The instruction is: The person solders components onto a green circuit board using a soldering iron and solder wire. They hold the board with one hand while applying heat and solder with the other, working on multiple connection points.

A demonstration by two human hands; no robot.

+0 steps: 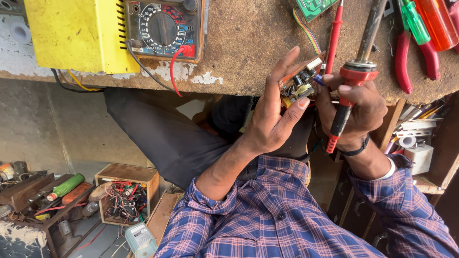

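Observation:
My left hand [272, 119] holds a small brown circuit board [300, 79] crowded with components, just off the front edge of the workbench [248, 43]. Its thumb presses the board's near edge and its fingers lie behind the board. My right hand [361, 112] is wrapped around the red handle of a soldering iron [342, 114], whose metal barrel points away over the bench. The fingertips of that hand also touch the right side of the board.
On the bench are a yellow box [76, 33], an analogue multimeter [162, 28] with black and red leads, a red probe [334, 33], a green circuit board [313, 7], red-handled pliers [411, 62] and green [413, 21] and orange [437, 21] screwdrivers. A wooden box of wires [126, 198] stands on the floor.

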